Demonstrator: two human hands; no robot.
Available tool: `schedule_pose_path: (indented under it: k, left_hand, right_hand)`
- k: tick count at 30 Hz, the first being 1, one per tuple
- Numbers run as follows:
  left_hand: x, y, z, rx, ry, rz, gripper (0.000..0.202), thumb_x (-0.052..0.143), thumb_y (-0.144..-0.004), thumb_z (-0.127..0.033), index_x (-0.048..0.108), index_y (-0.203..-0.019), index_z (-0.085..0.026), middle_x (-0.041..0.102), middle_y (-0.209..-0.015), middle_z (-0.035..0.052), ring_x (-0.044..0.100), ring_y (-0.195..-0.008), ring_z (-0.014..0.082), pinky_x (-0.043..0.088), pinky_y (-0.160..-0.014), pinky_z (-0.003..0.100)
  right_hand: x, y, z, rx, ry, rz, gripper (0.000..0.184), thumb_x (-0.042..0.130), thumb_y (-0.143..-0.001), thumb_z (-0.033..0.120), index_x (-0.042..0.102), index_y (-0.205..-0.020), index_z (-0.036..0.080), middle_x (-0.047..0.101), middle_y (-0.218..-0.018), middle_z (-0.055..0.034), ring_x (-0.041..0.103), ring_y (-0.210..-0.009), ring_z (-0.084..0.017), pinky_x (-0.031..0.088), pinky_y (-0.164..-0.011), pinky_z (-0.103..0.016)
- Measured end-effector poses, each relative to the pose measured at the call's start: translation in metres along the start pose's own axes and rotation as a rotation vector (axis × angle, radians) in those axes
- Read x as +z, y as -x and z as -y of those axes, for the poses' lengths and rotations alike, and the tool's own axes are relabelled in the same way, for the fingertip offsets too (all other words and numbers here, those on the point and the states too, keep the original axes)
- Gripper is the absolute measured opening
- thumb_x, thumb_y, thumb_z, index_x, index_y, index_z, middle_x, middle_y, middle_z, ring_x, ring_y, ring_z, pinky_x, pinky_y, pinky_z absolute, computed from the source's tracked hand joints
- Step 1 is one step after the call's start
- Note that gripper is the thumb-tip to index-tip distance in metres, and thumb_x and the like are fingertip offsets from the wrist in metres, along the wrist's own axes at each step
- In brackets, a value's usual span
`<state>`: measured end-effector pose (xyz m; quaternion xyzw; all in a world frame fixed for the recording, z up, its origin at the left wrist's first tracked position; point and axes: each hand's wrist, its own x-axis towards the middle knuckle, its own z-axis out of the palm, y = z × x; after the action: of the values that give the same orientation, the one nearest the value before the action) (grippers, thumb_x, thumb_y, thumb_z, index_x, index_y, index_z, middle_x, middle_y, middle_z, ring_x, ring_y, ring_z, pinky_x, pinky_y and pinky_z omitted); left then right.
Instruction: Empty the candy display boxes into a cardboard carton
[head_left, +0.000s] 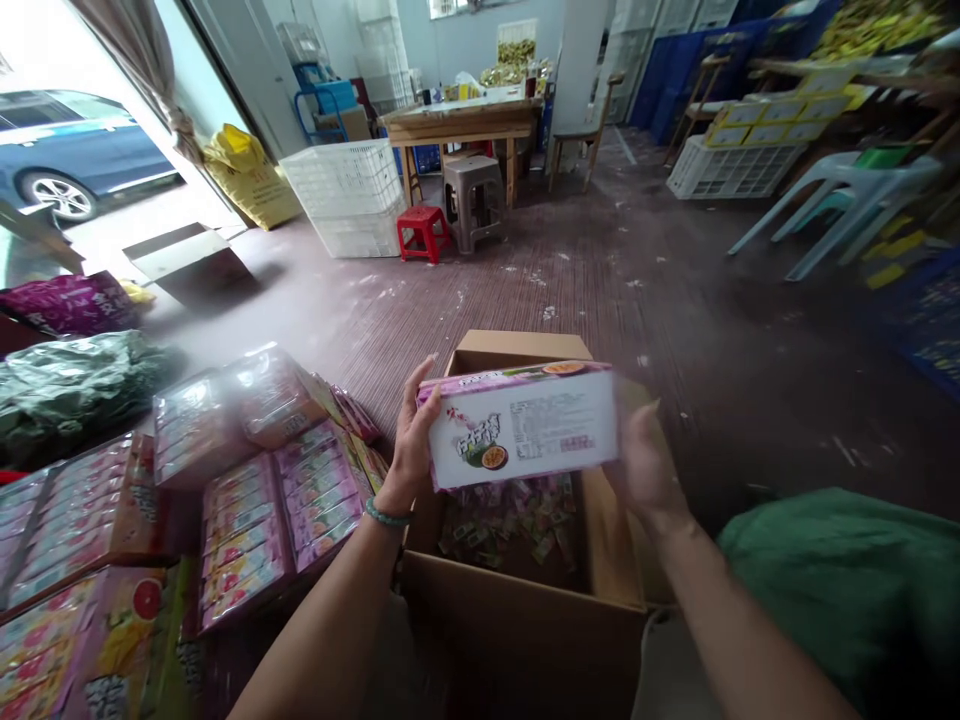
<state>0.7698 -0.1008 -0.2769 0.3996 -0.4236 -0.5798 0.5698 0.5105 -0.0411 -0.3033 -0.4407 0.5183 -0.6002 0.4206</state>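
My left hand (412, 430) grips the left end of a white and pink printed snack box (525, 425), thumb on its front. The box is held tilted above an open cardboard carton (525, 590), its text panel facing me. By its right end is my right hand (649, 460), smeared by motion; whether it touches the box I cannot tell. Many small wrapped packets (510, 525) lie loose inside the carton. To the left stand stacks of film-wrapped snack boxes (247, 530), pink, purple and orange. A green beaded bracelet (388, 513) circles my left wrist.
Green cloth (847, 590) bulges at the right, beside the carton. Farther off are a red stool (424, 232), a grey stool (474, 200), white crates (345, 195), a wooden table (465, 122) and a pale plastic chair (862, 180). An open box (187, 262) sits near the doorway.
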Motion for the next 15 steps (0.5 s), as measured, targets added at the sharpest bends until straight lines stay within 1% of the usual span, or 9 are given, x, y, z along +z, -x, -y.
schedule_pose_path:
  k: [1,3,5,6,8,10,11,13,15]
  left_hand:
    - [0.000,-0.006,0.003,-0.048,0.025,-0.033,0.061,0.078,-0.078,-0.055,0.062,-0.129,-0.026,0.067,-0.095,0.0015,0.064,-0.081,0.0178,0.053,-0.074,0.029]
    - [-0.003,-0.014,0.008,-0.098,0.050,-0.102,0.054,0.079,-0.073,-0.056,0.066,-0.113,-0.021,0.064,-0.089,-0.0003,0.061,-0.076,0.0156,0.051,-0.070,0.026]
    - [-0.005,-0.014,0.009,-0.082,0.025,-0.127,0.051,0.077,-0.074,-0.059,0.066,-0.107,-0.021,0.064,-0.091,0.0003,0.061,-0.078,0.0160,0.051,-0.070,0.027]
    - [-0.006,-0.010,0.007,-0.045,-0.007,-0.111,0.052,0.075,-0.076,-0.061,0.065,-0.109,-0.022,0.065,-0.095,0.0013,0.062,-0.081,0.0171,0.052,-0.072,0.027]
    - [-0.007,0.003,0.002,0.096,-0.098,-0.065,0.054,0.071,-0.081,-0.065,0.066,-0.115,-0.024,0.068,-0.106,0.0040,0.063,-0.091,0.0202,0.053,-0.080,0.030]
    - [-0.009,0.018,-0.005,0.277,-0.201,-0.031,0.055,0.068,-0.084,-0.067,0.066,-0.120,-0.025,0.066,-0.122,0.0066,0.062,-0.108,0.0246,0.051,-0.096,0.034]
    - [-0.009,0.024,-0.006,0.358,-0.251,-0.019,0.056,0.066,-0.085,-0.068,0.066,-0.122,-0.026,0.065,-0.128,0.0077,0.060,-0.116,0.0271,0.048,-0.104,0.037]
    - [-0.011,0.032,-0.007,0.475,-0.325,0.013,0.063,0.064,-0.084,-0.071,0.065,-0.128,-0.027,0.062,-0.134,0.0101,0.054,-0.128,0.0321,0.040,-0.115,0.044]
    - [-0.013,0.036,-0.004,0.556,-0.341,0.048,0.072,0.066,-0.079,-0.076,0.065,-0.130,-0.026,0.061,-0.135,0.0130,0.050,-0.134,0.0364,0.038,-0.119,0.051]
  right_hand:
    - [0.001,-0.002,-0.001,0.035,-0.042,0.043,0.089,0.011,-0.094,0.084,0.056,-0.146,0.029,0.070,-0.134,-0.0088,0.053,-0.140,-0.031,0.048,-0.113,-0.058]
    - [0.003,-0.006,-0.005,0.094,-0.100,0.094,0.091,0.005,-0.094,0.083,0.046,-0.154,0.029,0.069,-0.136,-0.0094,0.058,-0.136,-0.029,0.051,-0.109,-0.056]
    - [0.003,-0.007,-0.009,0.104,-0.139,0.089,0.086,0.010,-0.096,0.080,0.043,-0.156,0.028,0.068,-0.138,-0.0099,0.060,-0.134,-0.029,0.053,-0.107,-0.055]
    - [0.003,-0.006,-0.011,0.087,-0.151,0.078,0.082,0.015,-0.098,0.079,0.044,-0.155,0.028,0.067,-0.138,-0.0098,0.059,-0.134,-0.030,0.053,-0.108,-0.055]
    - [0.004,-0.002,-0.014,0.033,-0.150,0.054,0.075,0.027,-0.098,0.077,0.050,-0.151,0.028,0.068,-0.138,-0.0090,0.057,-0.136,-0.031,0.052,-0.109,-0.056]
    - [0.004,0.004,-0.015,-0.041,-0.127,0.006,0.071,0.037,-0.097,0.076,0.055,-0.147,0.029,0.068,-0.137,-0.0082,0.056,-0.138,-0.032,0.050,-0.111,-0.057]
    - [0.004,0.006,-0.015,-0.081,-0.108,-0.027,0.070,0.040,-0.096,0.077,0.057,-0.145,0.029,0.068,-0.137,-0.0082,0.055,-0.138,-0.033,0.050,-0.111,-0.057]
    - [0.003,0.009,-0.014,-0.142,-0.053,-0.096,0.073,0.037,-0.094,0.080,0.059,-0.143,0.029,0.069,-0.135,-0.0086,0.054,-0.139,-0.035,0.049,-0.112,-0.057]
    - [0.002,0.010,-0.011,-0.167,0.008,-0.140,0.080,0.026,-0.095,0.082,0.059,-0.143,0.029,0.069,-0.134,-0.0092,0.053,-0.140,-0.035,0.048,-0.113,-0.058]
